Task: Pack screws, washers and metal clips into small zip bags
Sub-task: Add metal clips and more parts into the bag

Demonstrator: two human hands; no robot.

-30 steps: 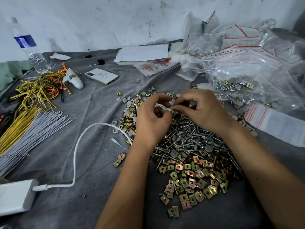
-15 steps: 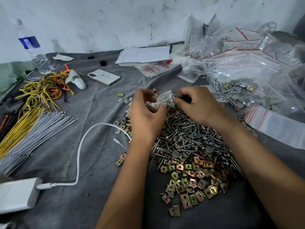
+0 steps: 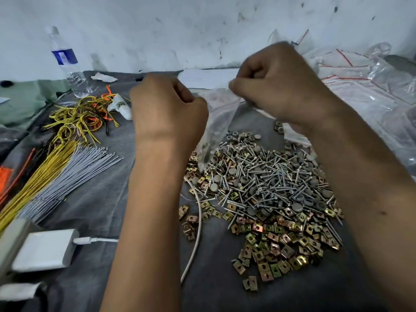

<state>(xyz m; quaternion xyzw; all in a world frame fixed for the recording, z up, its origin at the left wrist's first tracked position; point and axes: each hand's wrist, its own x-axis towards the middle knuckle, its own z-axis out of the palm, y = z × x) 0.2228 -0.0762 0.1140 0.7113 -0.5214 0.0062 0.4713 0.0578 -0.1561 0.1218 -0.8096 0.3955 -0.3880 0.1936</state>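
Note:
A small clear zip bag (image 3: 216,122) hangs between my two hands above the parts pile, blurred, with a few small parts in its lower tip. My left hand (image 3: 167,109) pinches its left top edge with curled fingers. My right hand (image 3: 278,84) pinches the right top edge, raised a little higher. Below lie mixed silver screws (image 3: 265,176), grey round washers (image 3: 252,210) and brass-coloured metal clips (image 3: 276,239) on the grey cloth (image 3: 94,194).
A heap of clear zip bags (image 3: 364,86) fills the back right. Yellow and grey wire ties (image 3: 58,167), a white tube (image 3: 120,106), a water bottle (image 3: 67,64) stand left. A white charger (image 3: 45,249) with its cable (image 3: 195,233) lies front left. Papers (image 3: 207,78) lie behind.
Both hands have risen from the pile, lifting the small bag with them, and have drawn apart so the bag hangs stretched between them. The camera has tilted and moved closer.

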